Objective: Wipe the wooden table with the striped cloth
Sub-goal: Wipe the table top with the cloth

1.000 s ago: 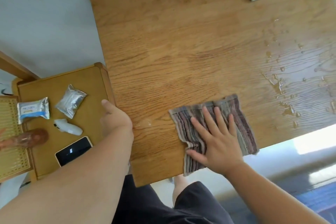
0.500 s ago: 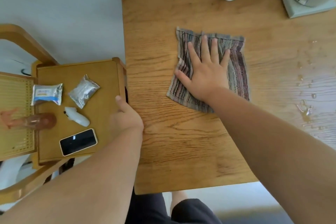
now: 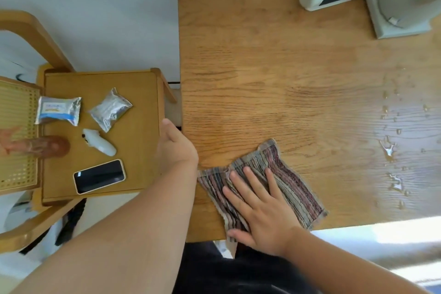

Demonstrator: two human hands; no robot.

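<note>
1. Striped cloth [image 3: 294,186] lies spread flat on the near left part of the counter [image 3: 262,67], its near corner at the counter's front rim
2. Right hand [image 3: 260,212]: fingers straight and spread, palm pressing down on the cloth; nothing gripped
3. Left hand [image 3: 175,148]: at the counter's left edge, back of the hand up; fingers hidden, so I cannot tell whether it grasps the edge
4. Left and middle of the counter show no drops; judged wiped
5. Water droplets [image 3: 387,148] stand along the right side, well apart from the cloth; judged not yet reached
6. Estimate: partway through; the wet right side is left to wipe
</note>
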